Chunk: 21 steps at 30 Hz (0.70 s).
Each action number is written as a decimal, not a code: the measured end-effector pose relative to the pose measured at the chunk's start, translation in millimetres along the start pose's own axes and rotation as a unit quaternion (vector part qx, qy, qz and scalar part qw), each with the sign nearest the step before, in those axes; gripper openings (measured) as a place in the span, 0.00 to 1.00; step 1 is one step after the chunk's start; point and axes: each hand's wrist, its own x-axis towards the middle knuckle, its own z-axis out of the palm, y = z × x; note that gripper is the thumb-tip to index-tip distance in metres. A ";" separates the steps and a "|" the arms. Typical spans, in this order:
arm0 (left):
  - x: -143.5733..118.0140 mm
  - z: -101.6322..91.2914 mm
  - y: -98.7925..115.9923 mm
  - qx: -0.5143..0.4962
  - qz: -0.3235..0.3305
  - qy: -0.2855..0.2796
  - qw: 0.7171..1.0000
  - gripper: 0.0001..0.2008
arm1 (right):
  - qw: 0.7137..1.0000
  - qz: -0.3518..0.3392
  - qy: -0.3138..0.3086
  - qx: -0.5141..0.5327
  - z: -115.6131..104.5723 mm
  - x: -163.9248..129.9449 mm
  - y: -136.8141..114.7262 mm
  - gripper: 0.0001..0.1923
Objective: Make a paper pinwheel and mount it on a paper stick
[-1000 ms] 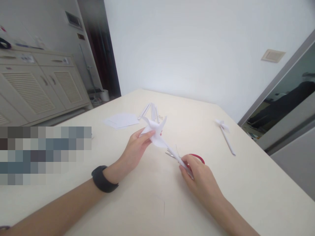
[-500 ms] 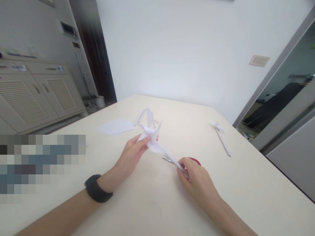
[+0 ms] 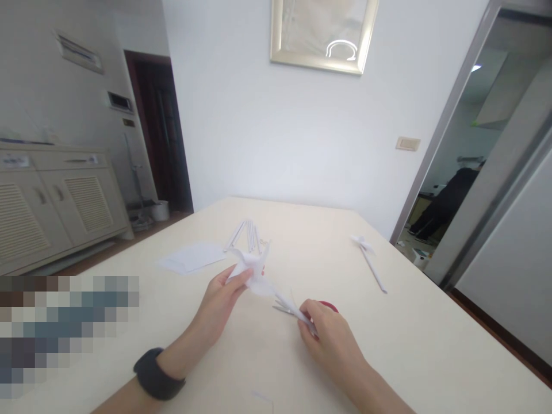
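Between my hands is a white paper pinwheel (image 3: 250, 265) on a rolled paper stick (image 3: 288, 303). My left hand (image 3: 224, 296), with a dark band at the wrist, pinches the pinwheel's folded blades between thumb and fingers. Lower on the stick, my right hand (image 3: 332, 333) has its fingers closed round the near end. Scissors (image 3: 282, 309) with a red handle lie on the table beneath the stick, partly hidden by my right hand. A thin strand rises beside the stick; I cannot make out what it is.
Several rolled paper sticks (image 3: 250, 236) lie beyond my left hand, with flat white paper sheets (image 3: 192, 257) left of them. Another paper pinwheel (image 3: 368, 259) on a stick rests at the right of the table (image 3: 401, 339). A person in dark clothes (image 3: 448, 198) is beyond the doorway.
The camera view has tilted up, bringing a picture frame on the wall into sight. Both hands keep their hold on the pinwheel and its stick, with little other change.
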 end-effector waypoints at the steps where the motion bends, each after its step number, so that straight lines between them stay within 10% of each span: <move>1: 0.3 0.0 -0.3 0.000 0.003 0.001 1.000 0.16 | 1.000 -0.003 0.001 -0.002 0.5 0.2 0.2 0.05; 21: 0.9 1.7 -11.6 0.003 -0.008 -0.036 0.999 0.17 | 1.000 0.027 0.000 -0.008 0.1 10.5 20.2 0.06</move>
